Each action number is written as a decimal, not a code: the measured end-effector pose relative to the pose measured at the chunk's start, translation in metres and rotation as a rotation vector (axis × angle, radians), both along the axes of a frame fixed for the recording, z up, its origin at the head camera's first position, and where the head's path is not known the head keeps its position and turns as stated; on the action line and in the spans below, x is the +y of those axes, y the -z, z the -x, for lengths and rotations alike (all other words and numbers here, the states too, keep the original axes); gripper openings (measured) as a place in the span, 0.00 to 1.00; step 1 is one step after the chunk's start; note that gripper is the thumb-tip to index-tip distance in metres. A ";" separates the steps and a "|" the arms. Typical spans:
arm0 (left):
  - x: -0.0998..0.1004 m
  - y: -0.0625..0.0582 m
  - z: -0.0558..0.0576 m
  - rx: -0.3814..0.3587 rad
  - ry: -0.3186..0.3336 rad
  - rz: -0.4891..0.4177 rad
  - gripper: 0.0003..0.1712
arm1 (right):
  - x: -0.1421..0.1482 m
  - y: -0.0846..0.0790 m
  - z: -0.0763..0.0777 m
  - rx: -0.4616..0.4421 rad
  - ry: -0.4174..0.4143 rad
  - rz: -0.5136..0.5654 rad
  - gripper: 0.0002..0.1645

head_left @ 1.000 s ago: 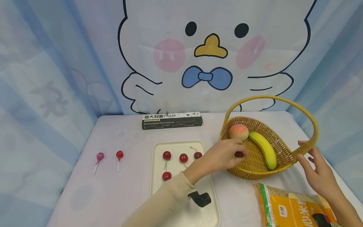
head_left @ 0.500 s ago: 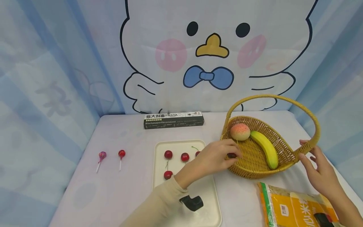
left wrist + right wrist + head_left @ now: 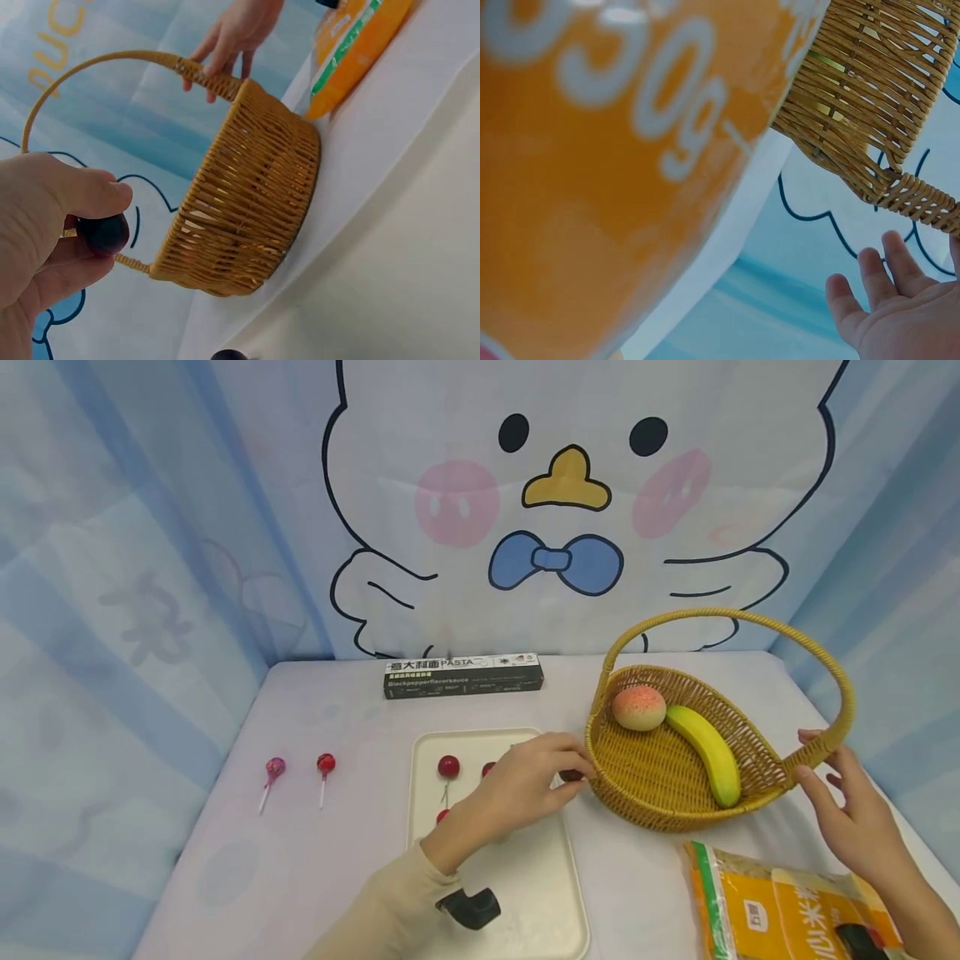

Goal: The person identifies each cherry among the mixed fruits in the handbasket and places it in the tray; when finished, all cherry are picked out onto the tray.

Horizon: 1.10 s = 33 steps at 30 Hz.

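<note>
My left hand (image 3: 528,781) pinches a dark red cherry (image 3: 103,234) between thumb and fingers, just outside the left rim of the wicker basket (image 3: 660,760) and over the edge of the cream tray (image 3: 525,893). In the basket lie a peach (image 3: 639,708) and a banana (image 3: 707,755). With thumb on the near side and fingers behind, my right hand (image 3: 855,814) holds the foot of the basket's arched handle (image 3: 832,735). A red cherry (image 3: 448,767) shows whole on the tray. Other cherries there are partly hidden by my left hand and forearm.
Two lollipops (image 3: 326,765) lie at the left of the table. A black pasta box (image 3: 463,677) stands at the back, before the printed curtain. An orange grain bag (image 3: 780,902) lies in front of the basket, close beneath my right forearm.
My left hand has moved left with the cherry, from inside the basket to outside its rim, over the tray's edge. The right hand stays at the handle. The view has shifted slightly.
</note>
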<state>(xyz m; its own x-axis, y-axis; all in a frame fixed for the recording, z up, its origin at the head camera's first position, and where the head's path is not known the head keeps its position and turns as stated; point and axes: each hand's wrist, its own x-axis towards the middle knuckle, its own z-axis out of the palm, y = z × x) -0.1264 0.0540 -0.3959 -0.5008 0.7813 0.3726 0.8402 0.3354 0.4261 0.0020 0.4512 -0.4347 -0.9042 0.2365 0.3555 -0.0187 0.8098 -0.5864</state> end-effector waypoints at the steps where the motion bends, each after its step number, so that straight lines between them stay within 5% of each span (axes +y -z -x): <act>1: -0.003 0.001 0.000 -0.002 -0.005 -0.002 0.07 | -0.001 0.000 0.000 0.004 0.001 0.000 0.34; 16: -0.031 0.023 -0.007 0.018 -0.047 -0.022 0.05 | -0.002 0.003 0.001 0.014 0.004 0.017 0.33; 33: -0.029 0.052 -0.016 -0.112 -0.046 0.197 0.08 | -0.004 0.002 0.003 -0.001 0.000 0.018 0.33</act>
<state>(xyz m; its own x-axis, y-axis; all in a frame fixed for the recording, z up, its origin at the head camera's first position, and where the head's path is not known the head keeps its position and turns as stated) -0.1108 0.0254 -0.4478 -0.5675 0.8086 0.1552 0.7731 0.4585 0.4382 -0.0006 0.4474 -0.4363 -0.9045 0.2430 0.3506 -0.0180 0.7993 -0.6006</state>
